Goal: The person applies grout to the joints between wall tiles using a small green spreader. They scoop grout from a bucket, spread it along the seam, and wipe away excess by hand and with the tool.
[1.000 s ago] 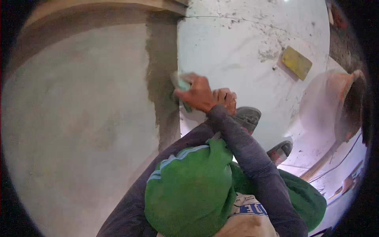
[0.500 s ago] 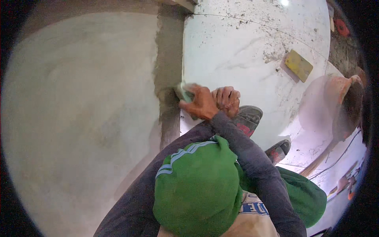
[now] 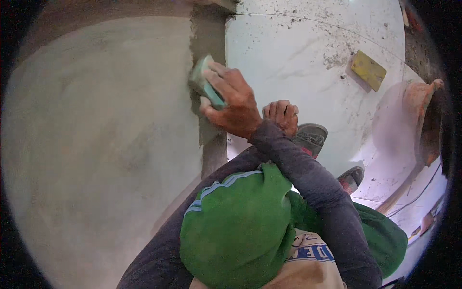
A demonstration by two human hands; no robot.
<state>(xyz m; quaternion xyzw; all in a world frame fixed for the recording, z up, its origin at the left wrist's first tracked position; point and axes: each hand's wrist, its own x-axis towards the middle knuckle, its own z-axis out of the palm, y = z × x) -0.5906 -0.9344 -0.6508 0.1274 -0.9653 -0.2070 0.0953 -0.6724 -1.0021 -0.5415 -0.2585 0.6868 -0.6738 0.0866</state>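
My right hand (image 3: 236, 98) grips a pale green sponge (image 3: 214, 94), its far side smeared grey. The sponge is against a damp grey mortar strip (image 3: 211, 149) between the smooth plastered surface (image 3: 106, 111) on the left and the white floor tiles (image 3: 274, 58). My forearms cross at the wrists, the right one on top. Just beyond the crossing, my left hand (image 3: 281, 115) is closed with its fingers curled. Whether it holds anything is hidden. It lies close to the toe of a dark sandal (image 3: 312, 135).
A yellow rectangular block (image 3: 368, 71) lies on the tiles at the right, among scattered mortar crumbs. Farther right, a worn clay-coloured pot-like container (image 3: 418, 103) lies tilted. A second sandal (image 3: 352, 179) is below it, and a thin cable (image 3: 416, 197) runs nearby.
My right hand has moved farther away along the mortar strip with the sponge. The left hand stays curled in nearly the same place.
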